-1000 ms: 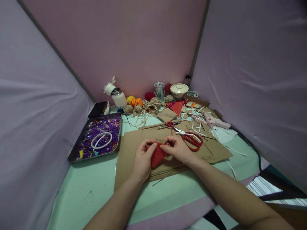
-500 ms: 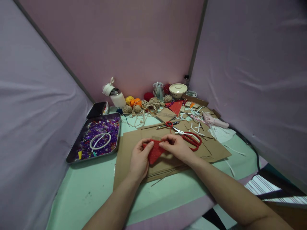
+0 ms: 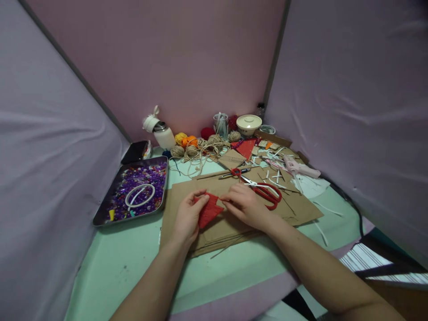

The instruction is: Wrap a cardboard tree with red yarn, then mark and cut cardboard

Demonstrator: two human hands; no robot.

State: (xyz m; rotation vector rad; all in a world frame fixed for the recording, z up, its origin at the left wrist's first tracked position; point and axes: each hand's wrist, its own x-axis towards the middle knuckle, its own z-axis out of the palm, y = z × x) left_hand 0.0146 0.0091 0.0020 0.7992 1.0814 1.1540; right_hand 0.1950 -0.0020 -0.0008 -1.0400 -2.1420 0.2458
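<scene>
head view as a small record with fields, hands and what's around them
left hand: holds flat, red, fibrous-looking piece
right hand: at the piece's right edge; grip unclear
underneath: flat brown cardboard sheets
right side: red-handled metal scissors
left side: rectangular metal tray of mostly purple beads

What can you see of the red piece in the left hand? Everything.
The red piece looks flat, with an uneven outline; its finely lined surface resembles wound yarn, though the material can't be confirmed. The left hand pinches its left side, partly hiding it, over the brown cardboard. The right hand is at its right edge; whether it touches is unclear.
</scene>
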